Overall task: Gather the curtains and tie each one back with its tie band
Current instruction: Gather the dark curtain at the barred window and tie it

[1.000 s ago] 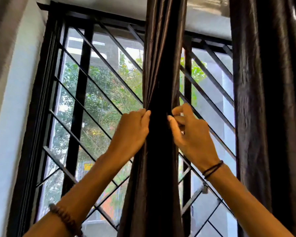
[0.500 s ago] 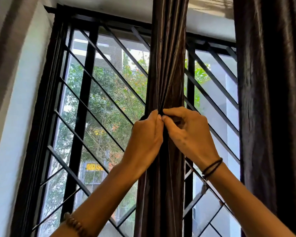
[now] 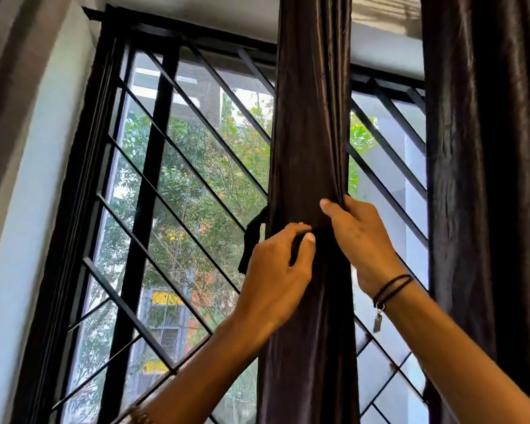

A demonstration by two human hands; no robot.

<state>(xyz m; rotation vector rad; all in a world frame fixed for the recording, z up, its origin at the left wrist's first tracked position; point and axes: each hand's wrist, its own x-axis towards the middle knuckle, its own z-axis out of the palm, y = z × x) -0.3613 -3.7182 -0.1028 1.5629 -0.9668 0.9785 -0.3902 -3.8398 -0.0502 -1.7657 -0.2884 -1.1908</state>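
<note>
Where left hand (image 3: 276, 270) pinches tie band (image 3: 251, 240), rest hidden by curtain (image 3: 309, 117)

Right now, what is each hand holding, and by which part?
Left hand pinches the dark tie band at the front of the gathered curtain; the band's loose end hangs left. Right hand grips the curtain's right edge, just above the band.

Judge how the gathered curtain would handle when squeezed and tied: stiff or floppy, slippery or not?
Likely floppy: the curtain bunches into narrow folds where the right hand grips it. Probably somewhat slippery: its surface shows a satin sheen. The tie band, pinched by the left hand, hangs limp, so it probably cinches easily.
</note>
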